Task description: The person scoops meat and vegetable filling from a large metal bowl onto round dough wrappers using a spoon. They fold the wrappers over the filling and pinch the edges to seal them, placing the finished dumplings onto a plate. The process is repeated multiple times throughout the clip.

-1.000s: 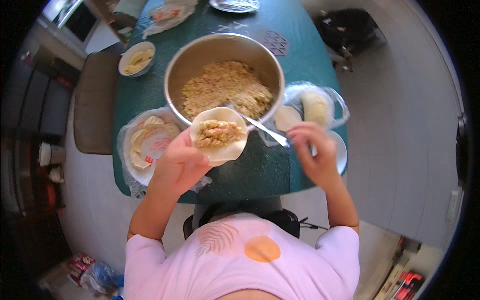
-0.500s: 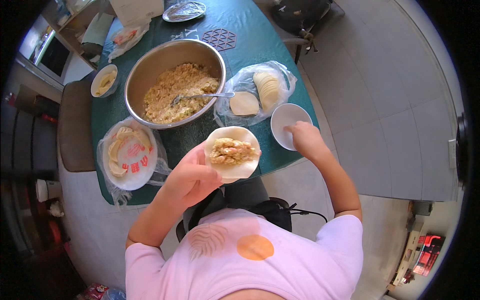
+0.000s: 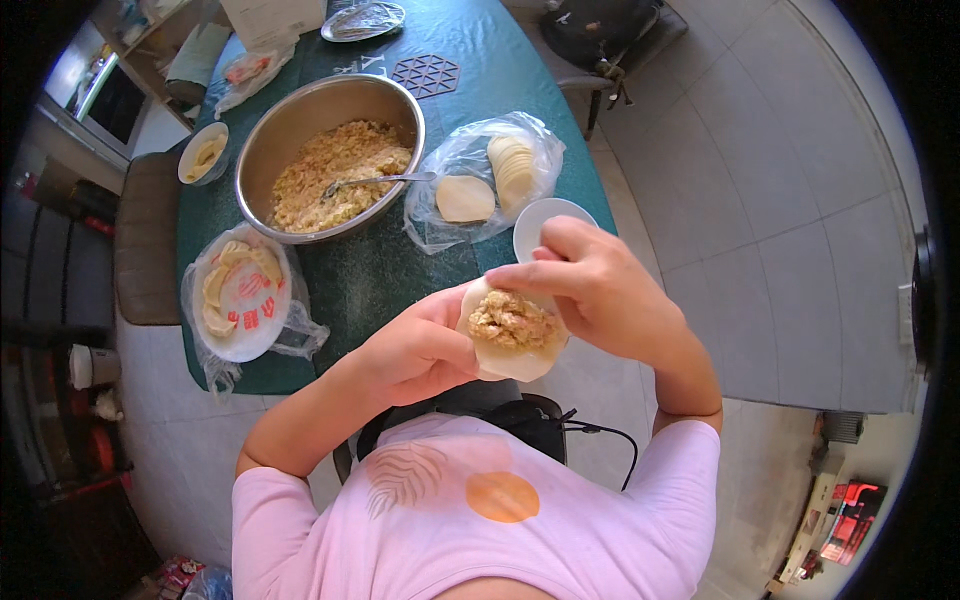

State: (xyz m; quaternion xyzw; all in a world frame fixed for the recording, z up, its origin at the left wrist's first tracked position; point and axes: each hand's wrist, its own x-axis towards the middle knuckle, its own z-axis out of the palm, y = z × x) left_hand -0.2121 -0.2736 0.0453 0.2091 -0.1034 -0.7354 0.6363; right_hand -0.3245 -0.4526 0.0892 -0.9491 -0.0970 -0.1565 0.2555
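Observation:
A round dumpling wrapper (image 3: pixel 520 366) lies across the fingers of my left hand (image 3: pixel 425 345), which is closed around its left side. A mound of pale minced filling (image 3: pixel 512 322) sits in the wrapper's middle. Above it, my right hand (image 3: pixel 605 285) has its index finger stretched along the wrapper's far edge, touching it, with the other visible fingers bent away; its thumb is hidden. Just behind this hand stands a white bowl (image 3: pixel 548 211), partly covered by it. More wrappers (image 3: pixel 513 172) lie stacked in a clear plastic bag (image 3: pixel 425 212), beside a single loose one (image 3: pixel 465 199).
A large steel bowl (image 3: pixel 247 170) of filling, with a spoon (image 3: pixel 400 178) in it, stands on the green table (image 3: pixel 350 285). Folded dumplings (image 3: pixel 213 290) rest on a bag-covered plate (image 3: pixel 285 315) at left. Behind are a small bowl (image 3: pixel 186 165) and a covered dish (image 3: pixel 340 33).
My right hand has left the white bowl and come over to the wrapper's far edge. My left hand has brought the filled wrapper to the right, and the view has shifted slightly.

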